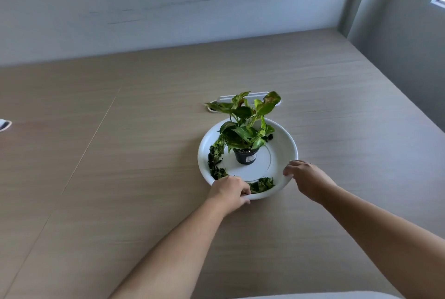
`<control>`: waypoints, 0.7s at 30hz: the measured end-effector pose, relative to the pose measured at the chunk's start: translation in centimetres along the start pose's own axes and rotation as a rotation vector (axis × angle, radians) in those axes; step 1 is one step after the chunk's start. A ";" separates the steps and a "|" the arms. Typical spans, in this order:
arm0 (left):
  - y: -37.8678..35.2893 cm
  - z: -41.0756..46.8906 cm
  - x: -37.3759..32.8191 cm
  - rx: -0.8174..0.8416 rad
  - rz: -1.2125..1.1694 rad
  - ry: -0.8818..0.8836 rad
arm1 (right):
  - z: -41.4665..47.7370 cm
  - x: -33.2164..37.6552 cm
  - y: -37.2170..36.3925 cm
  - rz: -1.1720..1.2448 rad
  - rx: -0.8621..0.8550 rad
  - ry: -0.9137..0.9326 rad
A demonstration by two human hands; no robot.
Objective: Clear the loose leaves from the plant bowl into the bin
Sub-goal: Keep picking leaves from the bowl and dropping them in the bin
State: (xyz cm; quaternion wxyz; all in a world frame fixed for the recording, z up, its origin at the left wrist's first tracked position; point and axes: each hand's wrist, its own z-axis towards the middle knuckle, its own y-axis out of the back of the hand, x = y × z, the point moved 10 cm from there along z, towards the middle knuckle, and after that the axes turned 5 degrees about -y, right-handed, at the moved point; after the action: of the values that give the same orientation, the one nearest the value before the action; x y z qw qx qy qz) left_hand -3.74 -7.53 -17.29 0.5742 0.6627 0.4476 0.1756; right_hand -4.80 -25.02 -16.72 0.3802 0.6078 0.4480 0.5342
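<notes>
While both my forearms stretch forward over the table [120, 154], the white bowl [284, 141] sits ahead of me with the potted plant [245, 135] upright at its middle. My left hand [228, 191] curls over the bowl's near rim, fingers bent inward and closed on the edge beside the leaves [261, 184]. My right hand [307, 179] rests at the right rim, fingers loosely bent, tips touching the edge. More loose leaves line the bowl's left inner wall. Behind the plant lies a power strip [243, 100].

Plain indoor room, home or office unclear, wood-grain table [120, 154], bare pale wall [168, 5], power strip [225, 99]
</notes>
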 end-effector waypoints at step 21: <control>-0.4 3.4 3.6 0.014 -0.080 0.093 | 3.7 5.7 -5.0 0.057 0.238 -0.125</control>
State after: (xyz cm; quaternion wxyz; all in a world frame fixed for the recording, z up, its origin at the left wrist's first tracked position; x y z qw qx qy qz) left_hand 0.58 -6.77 -19.57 0.5546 0.6395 0.5011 0.1798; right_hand -1.70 -18.02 -20.18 0.3173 0.6932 0.4661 0.4489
